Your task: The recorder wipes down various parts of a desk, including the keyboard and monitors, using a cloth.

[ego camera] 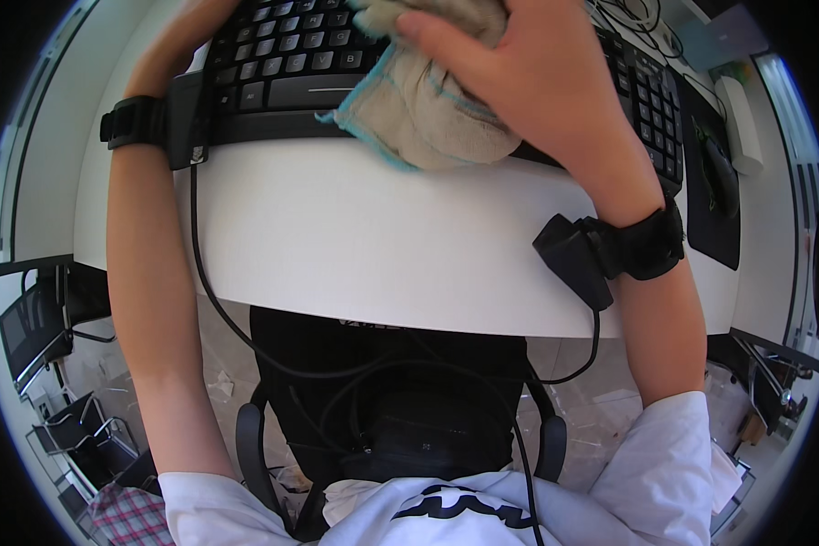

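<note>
A beige cloth with blue edging [430, 109] lies bunched over the middle of a black computer keyboard [286, 89] at the top of the view. My right hand [525, 75] presses on this cloth, thumb stretched across it to the left; its other fingers run past the top edge. My left hand [194, 24] is at the keyboard's upper left corner, mostly cut off by the frame's edge, so its fingers are hidden. Each wrist wears a black strap with a cabled black box.
On the right, a black mouse [718, 170] rests on a dark mouse pad [706, 235]. Loose cables [635, 20] lie behind the keyboard. The white desk's front edge [396, 326] curves before my lap. Black cables hang from both wrist boxes across my lap.
</note>
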Motion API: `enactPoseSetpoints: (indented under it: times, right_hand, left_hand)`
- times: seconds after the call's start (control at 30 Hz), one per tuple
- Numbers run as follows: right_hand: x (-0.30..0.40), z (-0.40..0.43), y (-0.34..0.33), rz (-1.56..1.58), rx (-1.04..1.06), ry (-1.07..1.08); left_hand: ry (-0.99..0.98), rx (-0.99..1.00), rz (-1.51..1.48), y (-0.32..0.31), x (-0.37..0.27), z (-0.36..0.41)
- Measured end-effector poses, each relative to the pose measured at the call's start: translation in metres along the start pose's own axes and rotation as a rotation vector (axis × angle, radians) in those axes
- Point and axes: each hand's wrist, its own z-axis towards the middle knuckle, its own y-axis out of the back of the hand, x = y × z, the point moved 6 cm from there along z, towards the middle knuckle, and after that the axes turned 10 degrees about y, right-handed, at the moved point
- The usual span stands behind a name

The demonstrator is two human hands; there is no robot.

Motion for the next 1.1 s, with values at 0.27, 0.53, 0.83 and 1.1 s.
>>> enactPoseSetpoints:
  times: [0.27, 0.53, 0.83, 1.1]
  right_hand:
    - [-0.005, 0.006, 0.011, -0.006, -0.239, -0.095]
    - [-0.028, -0.004, 0.002, -0.277, -0.033, -0.048]
    - [0.0, -0.008, -0.008, -0.231, 0.247, 0.042]
    - [-0.031, -0.007, -0.008, -0.175, 0.23, -0.081]
  left_hand:
    - [-0.028, -0.03, 0.008, -0.001, -0.005, -0.017]
    - [0.011, 0.018, 0.019, -0.001, -0.002, -0.002]
    - [-0.049, 0.049, 0.035, -0.002, -0.011, -0.013]
    - [0.001, -0.06, 0.015, 0.0, -0.004, -0.006]
